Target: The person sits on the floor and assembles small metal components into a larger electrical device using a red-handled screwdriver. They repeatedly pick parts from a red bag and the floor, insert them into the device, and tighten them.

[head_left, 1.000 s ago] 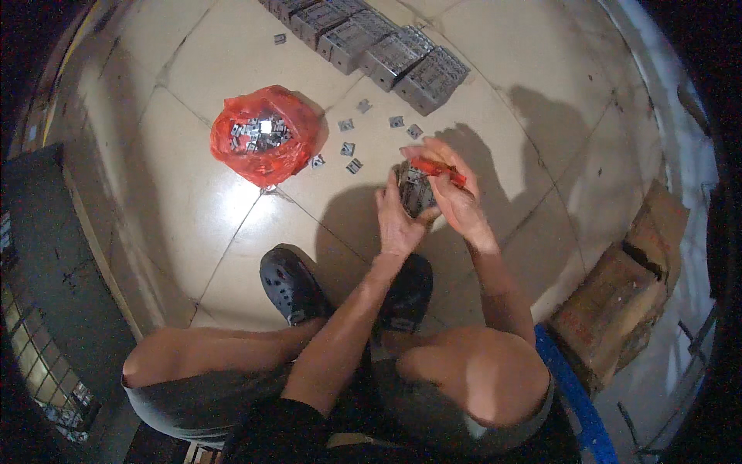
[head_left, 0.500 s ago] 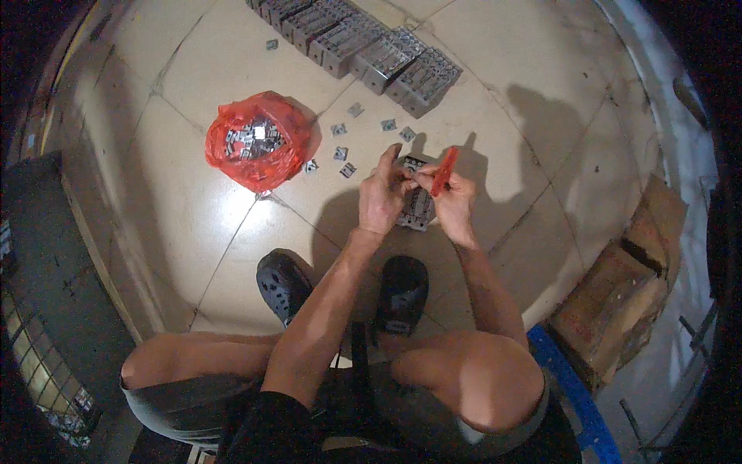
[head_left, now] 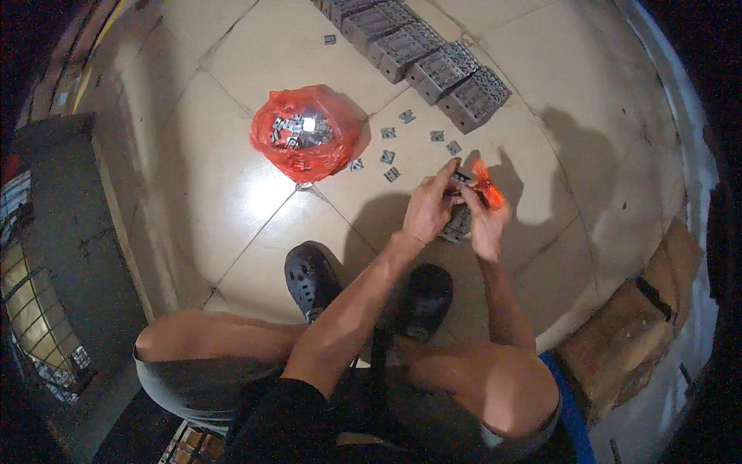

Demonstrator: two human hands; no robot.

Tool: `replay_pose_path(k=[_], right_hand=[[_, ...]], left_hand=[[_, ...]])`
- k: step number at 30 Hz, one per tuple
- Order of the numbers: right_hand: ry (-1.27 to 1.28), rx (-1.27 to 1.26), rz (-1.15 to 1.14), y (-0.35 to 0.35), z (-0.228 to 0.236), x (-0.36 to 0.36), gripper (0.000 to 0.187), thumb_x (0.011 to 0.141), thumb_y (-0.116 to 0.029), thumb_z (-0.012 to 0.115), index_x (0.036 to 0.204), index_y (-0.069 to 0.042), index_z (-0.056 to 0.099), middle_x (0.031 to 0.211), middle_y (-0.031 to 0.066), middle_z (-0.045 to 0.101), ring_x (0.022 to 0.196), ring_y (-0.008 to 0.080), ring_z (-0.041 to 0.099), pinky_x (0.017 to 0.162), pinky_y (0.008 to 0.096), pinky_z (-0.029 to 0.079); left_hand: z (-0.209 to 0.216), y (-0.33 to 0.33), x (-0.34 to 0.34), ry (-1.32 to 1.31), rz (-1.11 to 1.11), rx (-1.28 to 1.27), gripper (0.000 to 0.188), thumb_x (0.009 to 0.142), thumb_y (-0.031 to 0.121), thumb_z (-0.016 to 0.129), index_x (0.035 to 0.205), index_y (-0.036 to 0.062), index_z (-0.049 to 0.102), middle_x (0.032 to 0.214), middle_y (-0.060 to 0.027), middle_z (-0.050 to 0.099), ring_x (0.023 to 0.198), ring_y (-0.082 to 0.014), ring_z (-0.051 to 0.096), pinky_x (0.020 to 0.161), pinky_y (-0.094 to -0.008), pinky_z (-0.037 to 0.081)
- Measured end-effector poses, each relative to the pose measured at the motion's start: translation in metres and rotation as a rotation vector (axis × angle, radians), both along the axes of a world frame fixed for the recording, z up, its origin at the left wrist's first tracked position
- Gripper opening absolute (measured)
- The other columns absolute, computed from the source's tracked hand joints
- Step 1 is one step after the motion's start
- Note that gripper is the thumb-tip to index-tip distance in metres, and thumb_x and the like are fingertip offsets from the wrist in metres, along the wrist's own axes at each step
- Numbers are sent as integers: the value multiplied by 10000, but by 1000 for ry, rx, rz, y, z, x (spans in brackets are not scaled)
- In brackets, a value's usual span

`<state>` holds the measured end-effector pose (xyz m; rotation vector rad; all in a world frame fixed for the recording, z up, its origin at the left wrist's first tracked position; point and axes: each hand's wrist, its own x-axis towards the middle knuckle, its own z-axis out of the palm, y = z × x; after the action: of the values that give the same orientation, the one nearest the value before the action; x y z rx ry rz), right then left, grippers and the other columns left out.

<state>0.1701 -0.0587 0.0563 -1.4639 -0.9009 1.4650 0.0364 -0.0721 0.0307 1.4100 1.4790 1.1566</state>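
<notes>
A grey block-shaped part (head_left: 457,223) with fittings along its top is between my hands, largely covered by them; its dark far end shows past my fingers. My left hand (head_left: 430,207) is closed on the block's left side, index finger stretched toward the far end. In my right hand (head_left: 488,226) is a bright red-orange slim tool (head_left: 487,184), blurred, standing up out of the closed fingers; its exact kind cannot be made out. The right fingertips meet the left ones over the block. Several small grey metal clips (head_left: 387,157) lie on the floor beyond my left hand.
A red plastic bag (head_left: 270,148) of small metal pieces stands open at the left. A row of similar grey blocks (head_left: 476,99) runs along the far side. My dark clogs (head_left: 312,278) are below my arms. Torn cardboard (head_left: 618,340) lies at the right, near a blue edge (head_left: 568,406).
The view has shifted, so the floor things appear farther right. The red-orange tool has swung from leaning right to leaning left. My hands now cover more of the block.
</notes>
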Motion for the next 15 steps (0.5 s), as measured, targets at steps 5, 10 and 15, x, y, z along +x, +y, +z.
replay_pose_path(k=[5,10,15], right_hand=[[-107,145,116,-3,2,-3,127,947,-11,704,1071,12,715,988,46,738,924,125,682,850,280,538],[-87,106,82,-4,-6,-2,107,970,-33,688,1065,3,725,1052,57,735,959,131,680,870,296,544],[-177,224,181,-7,-14,3,103,997,4,633,1071,6,704,1066,71,717,991,147,666,908,312,541]], left_hand=[[0,-2,-3,-5,-15,-190,694,772,-64,727,1425,49,522,957,-187,730,971,-408,685,836,-481,549],[0,4,-2,140,23,-61,619,747,-12,766,1338,44,588,931,-201,711,921,-399,675,809,-461,544],[-5,-3,-3,185,81,-62,653,743,-7,778,1363,52,580,961,-168,715,949,-385,681,839,-445,548]])
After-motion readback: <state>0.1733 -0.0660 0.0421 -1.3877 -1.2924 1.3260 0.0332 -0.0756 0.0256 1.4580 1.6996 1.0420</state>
